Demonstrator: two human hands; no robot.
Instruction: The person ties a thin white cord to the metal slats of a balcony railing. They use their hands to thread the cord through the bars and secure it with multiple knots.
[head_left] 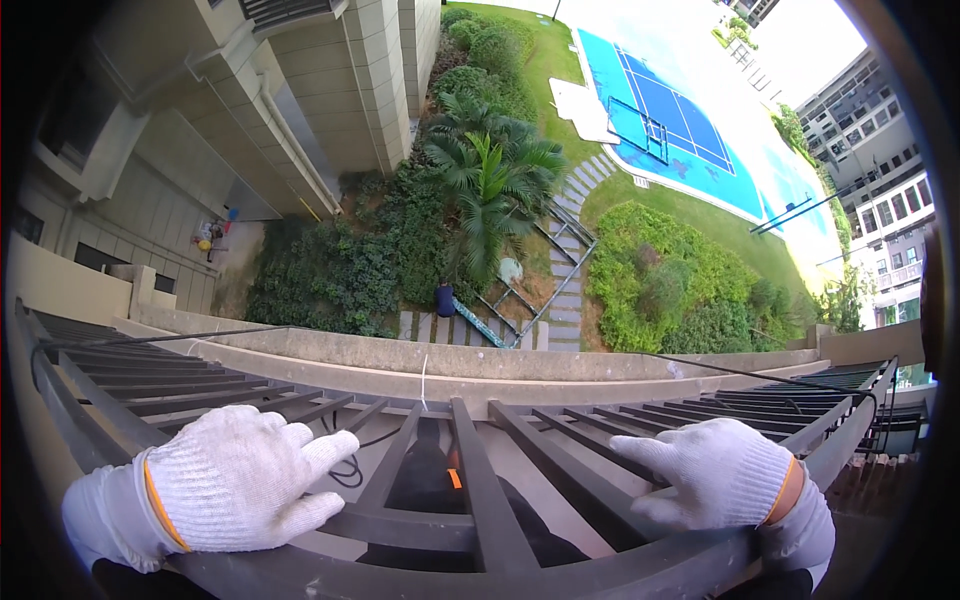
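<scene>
My left hand (245,480), in a white knitted glove with an orange cuff edge, lies over the left part of a dark metal railing (487,490). Its thumb and index finger stretch apart toward the middle, and nothing shows between them. On the railing's right part, my right hand (712,474) wears a matching glove. Its index finger and thumb also point inward, spread, while the other fingers are partly hidden. Between the bars, dark-clad legs and a small orange tag (455,478) show. A thin white cord (424,382) stands up at the railing's far side.
Beyond the railing runs a concrete ledge (560,366) with a black cable (730,370) along it. Far below are a palm (490,180), shrubs, a seated person (444,299), a metal frame (570,262) and a blue court (660,110). A building wall (310,90) rises at left.
</scene>
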